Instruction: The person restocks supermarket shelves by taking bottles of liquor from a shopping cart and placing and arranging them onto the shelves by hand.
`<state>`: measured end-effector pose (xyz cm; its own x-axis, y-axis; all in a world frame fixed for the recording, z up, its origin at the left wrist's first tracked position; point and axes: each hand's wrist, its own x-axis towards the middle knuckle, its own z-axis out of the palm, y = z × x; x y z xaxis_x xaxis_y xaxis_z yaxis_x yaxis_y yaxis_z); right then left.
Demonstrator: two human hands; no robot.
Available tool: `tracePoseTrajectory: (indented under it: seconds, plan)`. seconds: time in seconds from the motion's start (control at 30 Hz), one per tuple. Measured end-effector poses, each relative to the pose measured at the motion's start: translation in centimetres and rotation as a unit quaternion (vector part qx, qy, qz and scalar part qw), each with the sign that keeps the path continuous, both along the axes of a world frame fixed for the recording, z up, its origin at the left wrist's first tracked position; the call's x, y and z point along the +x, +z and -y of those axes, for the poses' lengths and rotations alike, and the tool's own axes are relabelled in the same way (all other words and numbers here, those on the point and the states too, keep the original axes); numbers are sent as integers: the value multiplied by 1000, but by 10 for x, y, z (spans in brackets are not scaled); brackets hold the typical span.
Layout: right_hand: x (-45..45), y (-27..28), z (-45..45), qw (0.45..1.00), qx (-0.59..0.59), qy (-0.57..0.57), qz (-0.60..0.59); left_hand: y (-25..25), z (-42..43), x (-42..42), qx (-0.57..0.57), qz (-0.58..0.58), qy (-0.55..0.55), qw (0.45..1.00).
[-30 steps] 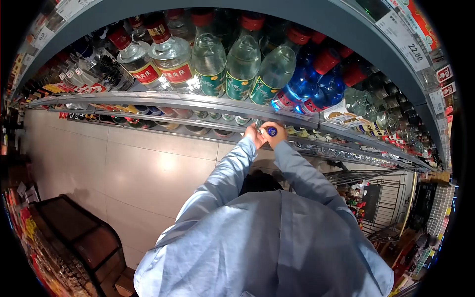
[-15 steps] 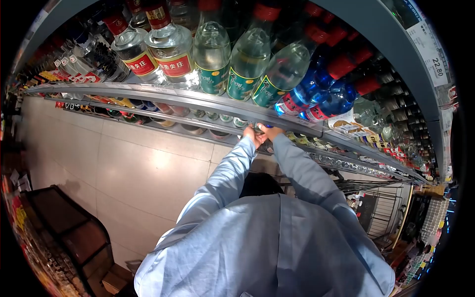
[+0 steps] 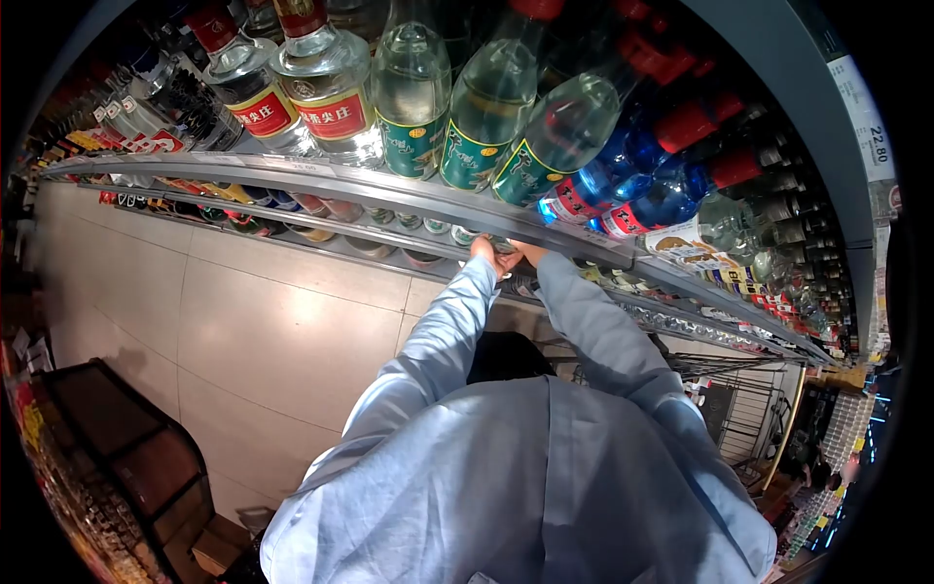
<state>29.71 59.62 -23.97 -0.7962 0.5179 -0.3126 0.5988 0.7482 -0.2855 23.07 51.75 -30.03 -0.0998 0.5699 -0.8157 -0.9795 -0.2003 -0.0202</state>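
Note:
Both hands reach in at the lower shelf, under the front edge of the upper one. My left hand [image 3: 492, 257] has its fingers curled round what looks like a clear glass bottle [image 3: 500, 242], of which only a little shows. Close against it is my right hand [image 3: 528, 251], closed at the same bottle, its fingers largely hidden by the shelf edge. Beside my left hand stands a row of small bottles [image 3: 435, 226] with pale green and white labels.
Above, the upper shelf's metal edge [image 3: 321, 175] carries green-labelled bottles [image 3: 474, 146], red-labelled bottles [image 3: 336, 112] and blue bottles [image 3: 662, 200]. A wire shopping cart [image 3: 754, 414] stands at the right. A dark-framed rack [image 3: 146, 438] is at the lower left, on the tiled floor [image 3: 263, 302].
My view has shifted slightly closer to the shelf. My hands have gone a little farther in under the upper edge, and less of the right hand's fingers shows.

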Motion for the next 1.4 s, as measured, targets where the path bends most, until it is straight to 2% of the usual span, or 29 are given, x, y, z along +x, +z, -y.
tracePoseTrajectory:
  seconds: [0.13,0.23,0.37,0.5,0.53,0.57,0.6,0.67,0.7,0.73,0.77,0.8,0.87,0.93,1.07,1.13,1.2,1.3,1.4]
  plan:
    - [12,-2,-7,1000,23,9,7,7,-1,-2,11,11,24,1000]
    - [15,-4,-9,999,38,15,11,1,-2,-3,4,14,-4,1000]
    - [18,-5,-9,998,54,20,13,-13,2,-5,-22,-38,-67,997]
    - [18,-6,-10,999,46,18,9,15,7,1,-64,-97,-105,988]
    - [17,-3,-8,999,25,7,-24,32,13,0,-54,-116,-122,984]
    - [13,1,-8,997,-51,-16,-50,51,18,3,-63,-136,-135,980]
    - [24,-2,5,979,50,-13,-198,52,21,3,-73,-134,-147,977]
    - [45,19,17,955,-156,-100,-233,76,39,6,-21,-149,-182,972]
    - [54,19,25,910,-232,-186,-289,89,47,10,-25,-183,-219,958]
    - [69,27,28,914,-283,-157,-245,88,58,11,7,-187,-250,950]
    - [86,43,34,889,-331,-135,-286,117,70,13,32,-205,-291,934]
    - [102,61,41,901,-276,-121,-313,132,83,14,75,-218,-316,920]
    - [137,81,42,895,-317,-168,-264,174,99,15,64,-289,-394,870]
    - [170,88,43,882,-283,-226,-302,202,110,16,78,-313,-420,848]
    - [224,126,64,846,-208,-369,-323,195,105,22,124,-347,-488,792]
    - [247,131,81,795,-197,-423,-387,200,95,33,145,-370,-514,760]
    - [271,113,95,715,-259,-491,-426,199,81,44,179,-356,-553,731]
    - [299,125,117,588,-362,-544,-478,200,58,70,195,-368,-592,690]
    - [336,121,128,583,-328,-522,-529,200,37,106,228,-381,-614,653]
